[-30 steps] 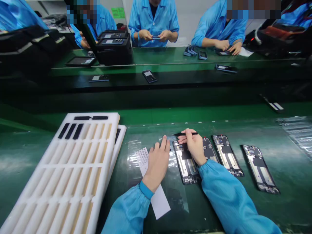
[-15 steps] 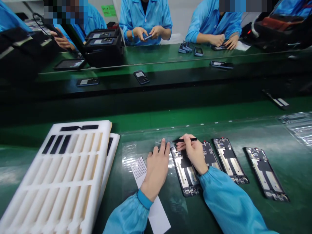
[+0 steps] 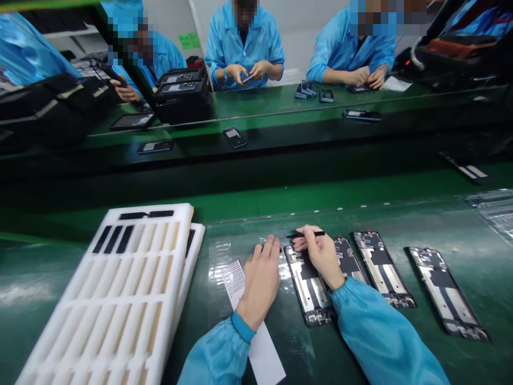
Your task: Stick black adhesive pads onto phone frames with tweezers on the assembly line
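Note:
My right hand [image 3: 318, 254] grips a pair of black tweezers [image 3: 310, 234] like a pen, their tip pointing left toward my left fingertips. My left hand [image 3: 261, 272] lies palm down with its fingers stretched forward over a clear plastic sheet [image 3: 218, 283]; anything small under the fingertips is hidden. Beneath that hand runs a white paper strip [image 3: 266, 355], with a grid of small dark dots at its upper end. An opened phone body [image 3: 310, 291] lies just below my right hand, and another phone body [image 3: 348, 259] is partly covered by the hand and wrist.
Two more opened phone bodies [image 3: 382, 267] [image 3: 444, 291] lie to the right. White foam trays [image 3: 96, 289] are stacked at left, the top one holding several black strips. Phones [image 3: 234, 138] rest on a dark strip beyond the green table. Co-workers in blue handle phones opposite.
The view has tilted up slightly and shifted left. My left fingers have drawn closer together. My right hand still holds the tweezers in nearly the same place.

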The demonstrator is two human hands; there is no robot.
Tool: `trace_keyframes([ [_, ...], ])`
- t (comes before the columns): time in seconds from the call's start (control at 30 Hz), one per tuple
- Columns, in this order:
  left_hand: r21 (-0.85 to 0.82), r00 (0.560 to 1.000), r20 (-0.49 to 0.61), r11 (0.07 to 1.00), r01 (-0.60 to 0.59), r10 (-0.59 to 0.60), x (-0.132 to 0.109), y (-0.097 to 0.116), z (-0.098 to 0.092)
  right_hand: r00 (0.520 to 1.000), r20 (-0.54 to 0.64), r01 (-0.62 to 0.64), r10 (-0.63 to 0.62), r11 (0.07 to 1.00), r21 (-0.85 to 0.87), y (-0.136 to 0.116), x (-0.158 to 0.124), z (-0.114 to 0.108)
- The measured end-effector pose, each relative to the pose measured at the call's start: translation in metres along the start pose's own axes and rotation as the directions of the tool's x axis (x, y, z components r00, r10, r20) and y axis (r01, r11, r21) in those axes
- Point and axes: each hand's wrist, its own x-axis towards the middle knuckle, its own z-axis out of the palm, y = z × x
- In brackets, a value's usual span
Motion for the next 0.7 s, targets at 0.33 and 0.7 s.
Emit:
trace_keyframes([
  [0.33, -0.906, 0.930, 0.337, 0.220, 0.362, -0.145, -0.061, 0.023, -0.060, 0.976, 0.196, 0.061, -0.100, 0.979, 0.194, -0.063, -0.070, -0.011],
  [0.7, -0.935, 0.934, 0.355, 0.004, 0.355, 0.046, -0.095, 0.036, -0.072, 0.934, 0.274, 0.182, -0.228, 0.966, 0.184, -0.104, -0.110, -0.008],
])
